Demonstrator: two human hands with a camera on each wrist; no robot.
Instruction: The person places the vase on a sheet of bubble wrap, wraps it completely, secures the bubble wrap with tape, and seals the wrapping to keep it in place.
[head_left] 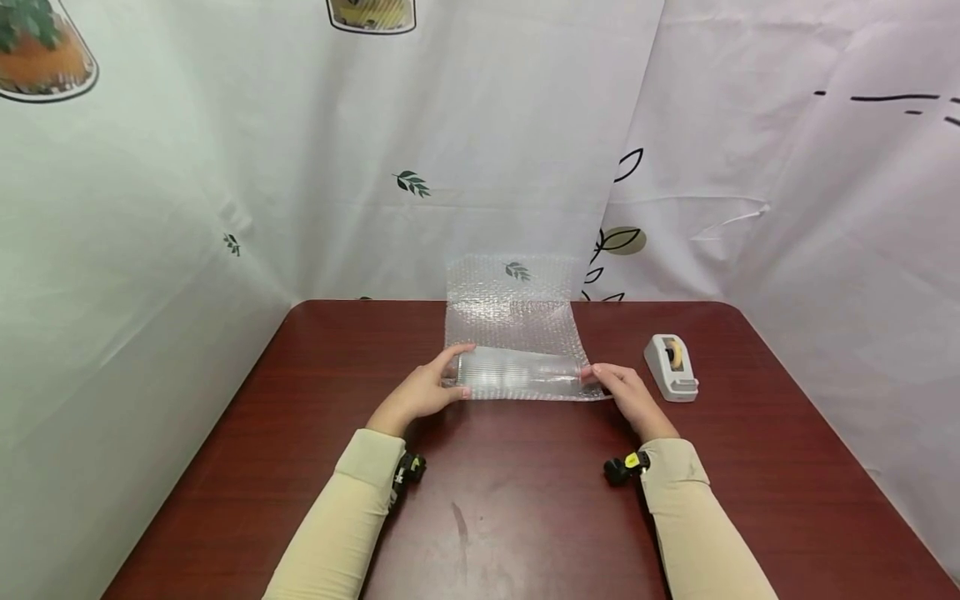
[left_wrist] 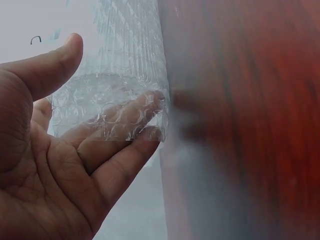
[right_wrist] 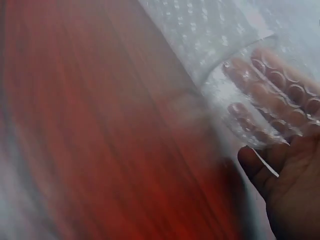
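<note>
A clear ribbed glass cylinder (head_left: 498,372) lies sideways on a sheet of bubble wrap (head_left: 517,325), partly covered by it. My left hand (head_left: 422,392) holds the left end, its thumb and fingers round the wrapped edge. In the left wrist view, those fingers (left_wrist: 125,130) show through the plastic. At the other end is my right hand (head_left: 630,396). Its extended fingers (right_wrist: 270,102) touch the bubble wrap beside the glass rim and appear through the clear plastic in the right wrist view. The right thumb's position is unclear there.
A white tape dispenser (head_left: 671,368) with a yellowish roll stands to the right on the dark red table (head_left: 510,517). White printed cloth (head_left: 300,167) hangs behind and at both sides. The far end of the wrap rises against it.
</note>
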